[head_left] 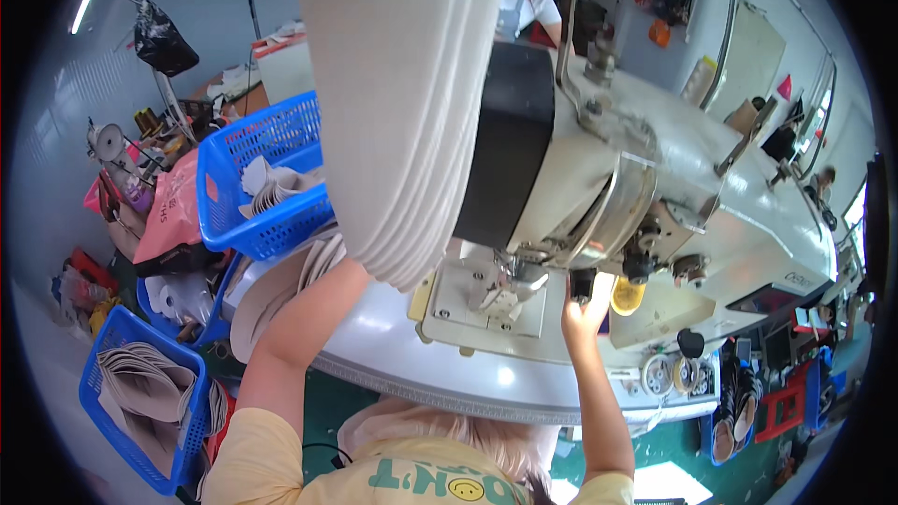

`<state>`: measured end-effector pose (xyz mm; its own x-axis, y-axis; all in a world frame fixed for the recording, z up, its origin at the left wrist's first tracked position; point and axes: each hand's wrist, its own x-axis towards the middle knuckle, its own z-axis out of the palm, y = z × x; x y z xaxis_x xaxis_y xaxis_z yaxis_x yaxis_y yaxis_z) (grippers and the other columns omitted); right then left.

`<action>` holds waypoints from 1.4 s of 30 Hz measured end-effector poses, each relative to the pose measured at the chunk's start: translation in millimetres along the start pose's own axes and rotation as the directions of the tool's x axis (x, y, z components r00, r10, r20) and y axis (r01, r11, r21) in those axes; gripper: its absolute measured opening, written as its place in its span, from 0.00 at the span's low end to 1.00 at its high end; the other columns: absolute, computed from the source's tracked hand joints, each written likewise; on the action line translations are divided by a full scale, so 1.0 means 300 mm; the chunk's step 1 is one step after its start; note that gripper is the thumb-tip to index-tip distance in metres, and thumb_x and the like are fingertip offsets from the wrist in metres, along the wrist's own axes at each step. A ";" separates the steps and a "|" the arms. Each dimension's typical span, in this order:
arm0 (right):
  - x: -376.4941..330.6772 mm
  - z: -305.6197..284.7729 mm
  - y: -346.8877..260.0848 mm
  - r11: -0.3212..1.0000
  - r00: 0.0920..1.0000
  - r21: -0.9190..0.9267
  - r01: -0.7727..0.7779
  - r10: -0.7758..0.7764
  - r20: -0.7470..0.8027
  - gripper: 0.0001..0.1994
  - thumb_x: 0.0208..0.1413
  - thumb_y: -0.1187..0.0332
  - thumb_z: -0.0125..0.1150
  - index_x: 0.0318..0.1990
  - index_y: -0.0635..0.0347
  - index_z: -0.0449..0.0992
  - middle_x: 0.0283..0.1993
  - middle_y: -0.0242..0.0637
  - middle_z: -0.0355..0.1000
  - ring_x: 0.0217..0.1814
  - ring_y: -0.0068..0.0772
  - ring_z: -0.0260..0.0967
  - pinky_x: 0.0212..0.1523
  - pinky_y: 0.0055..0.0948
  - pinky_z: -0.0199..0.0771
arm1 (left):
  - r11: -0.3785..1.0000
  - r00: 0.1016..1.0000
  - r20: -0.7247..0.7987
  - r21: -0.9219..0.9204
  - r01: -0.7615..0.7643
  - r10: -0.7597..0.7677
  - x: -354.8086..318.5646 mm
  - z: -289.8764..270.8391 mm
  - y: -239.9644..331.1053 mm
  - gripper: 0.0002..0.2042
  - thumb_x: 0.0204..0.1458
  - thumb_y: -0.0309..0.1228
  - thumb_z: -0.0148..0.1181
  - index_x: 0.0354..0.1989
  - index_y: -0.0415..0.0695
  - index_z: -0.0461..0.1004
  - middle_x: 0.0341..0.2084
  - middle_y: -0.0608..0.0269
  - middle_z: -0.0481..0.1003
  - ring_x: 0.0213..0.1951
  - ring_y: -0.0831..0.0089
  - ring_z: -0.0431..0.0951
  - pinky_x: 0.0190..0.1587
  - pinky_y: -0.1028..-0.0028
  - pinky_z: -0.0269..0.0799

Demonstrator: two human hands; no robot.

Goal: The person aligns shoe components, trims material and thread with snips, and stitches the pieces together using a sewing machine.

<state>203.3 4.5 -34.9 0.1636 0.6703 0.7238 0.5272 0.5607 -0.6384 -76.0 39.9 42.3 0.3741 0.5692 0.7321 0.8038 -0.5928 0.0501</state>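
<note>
A thick stack of pale, shoe-sole-shaped sheets (402, 112) looms upright in front of the sewing machine (692, 168), its rounded lower end over the table. My left forearm reaches up to the stack's lower end; the sheets hide my left hand, so its grip does not show. Under the machine's arm, my right hand (586, 316) has its thumb and fingers around a short black knob (582, 284), which covers part of the fingers. Left of that hand are the needle area (524, 276) and the metal plate (454, 304). A yellow round piece (628, 296) is just right of it.
More sole-shaped sheets (271, 295) lie on the table's left side. Blue baskets (276, 131) with similar sheets stand at the left, one lower down (140, 402). A pink bag (173, 210) leans nearby. Another person (533, 5) is behind the machine. Bobbins (658, 374) lie at right.
</note>
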 end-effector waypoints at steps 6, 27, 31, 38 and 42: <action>-0.072 -0.057 0.065 1.000 0.984 -0.028 -0.007 0.011 0.176 0.15 0.44 0.82 0.61 0.42 0.64 0.73 0.37 0.44 0.69 0.35 0.42 0.68 0.36 0.29 0.69 | 0.390 0.706 -0.104 -0.884 0.257 -0.701 0.204 -0.387 -0.203 0.13 0.51 0.32 0.58 0.44 0.42 0.72 0.40 0.62 0.75 0.40 0.71 0.76 0.39 0.70 0.73; -0.363 -0.067 0.065 0.998 0.938 -0.057 0.022 -0.001 0.347 0.12 0.40 0.84 0.59 0.36 0.63 0.73 0.45 0.45 0.71 0.32 0.45 0.74 0.29 0.35 0.74 | 0.727 0.753 -0.398 -0.670 0.151 -0.524 0.100 -0.647 -0.111 0.09 0.57 0.33 0.53 0.32 0.40 0.72 0.26 0.65 0.73 0.32 0.76 0.74 0.38 0.74 0.69; -0.361 -0.067 0.061 0.996 0.934 -0.081 0.034 -0.003 0.358 0.13 0.39 0.85 0.59 0.35 0.64 0.73 0.44 0.45 0.71 0.32 0.44 0.74 0.29 0.34 0.74 | 0.695 0.655 0.238 0.319 0.645 -0.717 -0.315 -0.462 -0.154 0.26 0.55 0.51 0.50 0.25 0.35 0.75 0.25 0.43 0.75 0.32 0.46 0.75 0.35 0.54 0.67; -0.360 -0.060 0.057 0.993 0.911 -0.116 0.034 0.018 0.412 0.12 0.38 0.85 0.59 0.34 0.64 0.73 0.44 0.47 0.71 0.35 0.45 0.74 0.31 0.34 0.75 | 0.554 0.542 0.136 0.081 0.828 -0.830 -0.711 -0.349 -0.223 0.18 0.53 0.41 0.55 0.27 0.34 0.75 0.26 0.39 0.74 0.31 0.49 0.76 0.34 0.58 0.69; -0.368 -0.060 0.070 0.990 0.914 -0.131 0.045 0.012 0.406 0.11 0.39 0.85 0.59 0.34 0.64 0.73 0.43 0.48 0.71 0.36 0.47 0.74 0.32 0.34 0.75 | 0.614 0.607 0.103 0.058 0.787 -0.788 -0.656 -0.336 -0.245 0.08 0.51 0.28 0.54 0.34 0.35 0.73 0.24 0.39 0.73 0.29 0.50 0.75 0.33 0.60 0.69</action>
<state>211.2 -66.5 -123.5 -0.1826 0.8167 0.5474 0.6390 0.5217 -0.5653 -255.3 -86.0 -37.1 -0.3586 0.8713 0.3349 0.8148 0.1171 0.5678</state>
